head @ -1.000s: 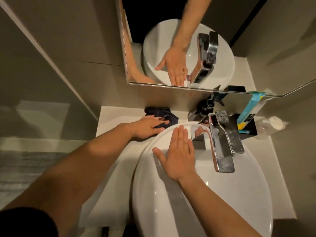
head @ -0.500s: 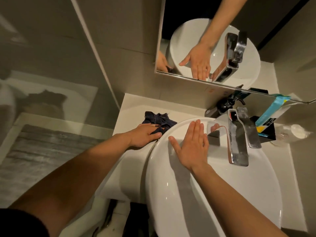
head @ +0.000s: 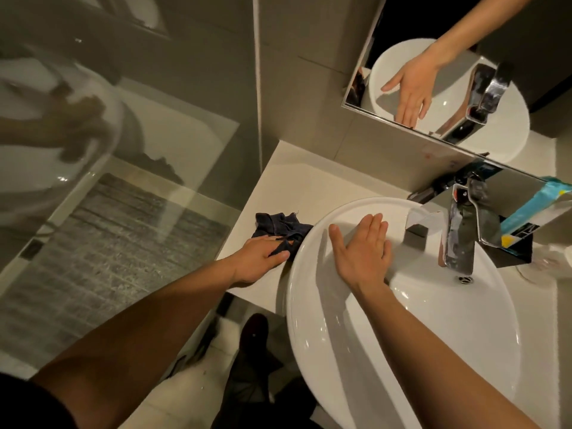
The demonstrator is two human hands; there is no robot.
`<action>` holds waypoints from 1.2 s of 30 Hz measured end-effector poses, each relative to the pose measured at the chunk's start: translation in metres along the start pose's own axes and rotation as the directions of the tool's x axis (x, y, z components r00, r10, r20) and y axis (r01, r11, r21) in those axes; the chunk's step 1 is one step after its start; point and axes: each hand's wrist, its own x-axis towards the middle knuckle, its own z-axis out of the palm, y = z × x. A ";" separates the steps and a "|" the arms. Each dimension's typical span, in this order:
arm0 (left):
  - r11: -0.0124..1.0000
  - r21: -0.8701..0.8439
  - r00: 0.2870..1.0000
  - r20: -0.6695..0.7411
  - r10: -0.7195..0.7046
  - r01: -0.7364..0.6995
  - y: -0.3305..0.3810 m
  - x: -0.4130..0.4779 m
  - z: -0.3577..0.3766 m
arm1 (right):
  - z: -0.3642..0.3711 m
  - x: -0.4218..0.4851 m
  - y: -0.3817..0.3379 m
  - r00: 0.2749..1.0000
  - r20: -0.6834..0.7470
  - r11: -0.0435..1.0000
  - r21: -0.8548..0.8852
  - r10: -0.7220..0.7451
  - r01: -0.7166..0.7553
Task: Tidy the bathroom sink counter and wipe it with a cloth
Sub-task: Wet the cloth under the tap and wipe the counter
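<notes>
A dark blue cloth (head: 280, 226) lies crumpled on the white counter (head: 297, 178), just left of the white basin (head: 433, 329). My left hand (head: 258, 258) presses flat on the cloth's near edge, fingers pointing right toward the basin rim. My right hand (head: 363, 250) rests flat and open on the basin's upper left rim, fingers spread and pointing away from me, holding nothing. A chrome tap (head: 462, 224) reaches over the basin from the back.
Behind the tap stand a dark pump bottle (head: 433, 188), a blue and white tube (head: 532, 209) in a black holder (head: 513, 253), and a clear bottle (head: 554, 258) at the right edge. A mirror (head: 439, 72) hangs above. A glass shower screen (head: 123, 150) bounds the left.
My left hand has drawn the cloth nearer along the counter's left side, beside the basin. My right hand stays flat on the rim. The view has swung left.
</notes>
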 end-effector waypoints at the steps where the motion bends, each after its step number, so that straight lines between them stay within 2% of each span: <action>1: 1.000 -0.002 1.000 -0.015 -0.013 0.013 0.000 -0.008 0.004 | 0.003 -0.010 0.000 1.000 -0.003 1.000 -0.001 -0.026 0.026; 10: 0.989 -0.081 0.985 -0.113 -0.132 0.123 0.000 -0.083 0.053 | 0.027 -0.076 0.015 0.978 -0.029 0.977 0.046 -0.207 0.208; 13: 0.961 -0.212 0.973 -0.105 -0.204 0.179 0.000 -0.103 0.072 | 0.029 -0.092 0.022 0.974 -0.014 0.973 0.050 -0.225 0.225; 16: 0.867 -0.443 0.947 -0.103 -0.305 0.230 0.013 -0.122 0.085 | 0.026 -0.110 0.026 0.969 0.025 0.967 0.080 -0.244 0.241; 18: 0.709 -0.669 0.918 -0.099 -0.383 0.224 0.029 -0.137 0.086 | 0.022 -0.122 0.029 0.966 0.055 0.963 0.118 -0.252 0.244; 20: 0.399 -0.901 0.890 -0.034 -0.455 0.170 0.041 -0.153 0.085 | 0.016 -0.136 0.036 0.957 0.106 0.955 0.155 -0.270 0.252; 22: 0.099 -0.992 0.896 0.029 -0.443 0.082 0.051 -0.171 0.081 | 0.002 -0.153 0.045 0.944 0.188 0.945 0.237 -0.272 0.225; 24: -0.069 -0.997 0.921 0.047 -0.386 0.021 0.066 -0.189 0.077 | -0.012 -0.172 0.058 0.930 0.242 0.901 0.401 -0.277 0.165; 26: -0.173 -0.985 0.946 0.060 -0.320 0.004 0.087 -0.205 0.073 | -0.023 -0.189 0.070 0.929 0.263 0.824 0.561 -0.261 0.073; 29: -0.266 -0.963 0.977 0.092 -0.192 0.038 0.121 -0.219 0.073 | -0.035 -0.207 0.086 0.900 0.391 0.629 0.753 -0.191 -0.194; 32: -0.261 -0.958 0.987 0.143 -0.079 0.118 0.154 -0.222 0.083 | -0.054 -0.223 0.108 0.790 0.552 0.389 0.811 -0.265 -0.437; 34: -0.234 -0.957 0.982 0.187 -0.034 0.174 0.170 -0.219 0.095 | -0.065 -0.235 0.123 0.775 0.575 0.161 0.818 -0.262 -0.552; 36: -0.189 -0.953 0.971 0.240 -0.002 0.236 0.177 -0.214 0.110 | -0.068 -0.247 0.138 0.797 0.515 -0.018 0.836 -0.316 -0.548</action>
